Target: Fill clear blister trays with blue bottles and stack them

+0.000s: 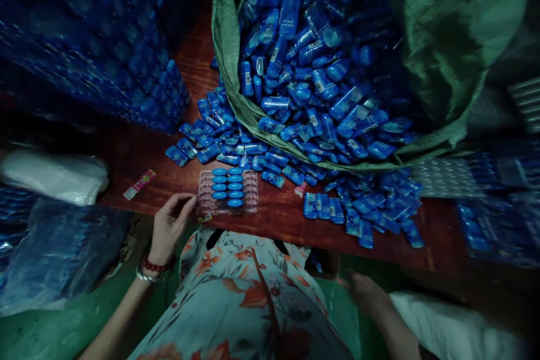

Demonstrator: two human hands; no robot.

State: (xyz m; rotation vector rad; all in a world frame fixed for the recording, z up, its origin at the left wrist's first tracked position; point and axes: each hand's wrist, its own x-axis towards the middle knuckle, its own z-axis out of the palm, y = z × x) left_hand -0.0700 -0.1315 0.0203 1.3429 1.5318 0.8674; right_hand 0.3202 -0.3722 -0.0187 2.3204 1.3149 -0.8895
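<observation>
A clear plastic tray (251, 201) lies near the table's front edge, with two columns of blue oval pieces (235, 187) in its middle. My left hand (174, 219) is at the tray's left edge, thumb and fingertips pinched close together on or beside that edge. Lower right, past the table's front edge, my right hand (365, 291) is blurred and low beside the floral clothing; its fingers are smeared. Small blue packs (324, 206) lie in a short row right of the tray, with more heaped behind it.
An open green sack (230, 76) full of blue packs stands behind. Stacked blue packs (147, 84) rise at the left. A pink wrapper (140, 184) and a white plastic bundle (54, 174) lie left; silvery trays (445, 178) sit right.
</observation>
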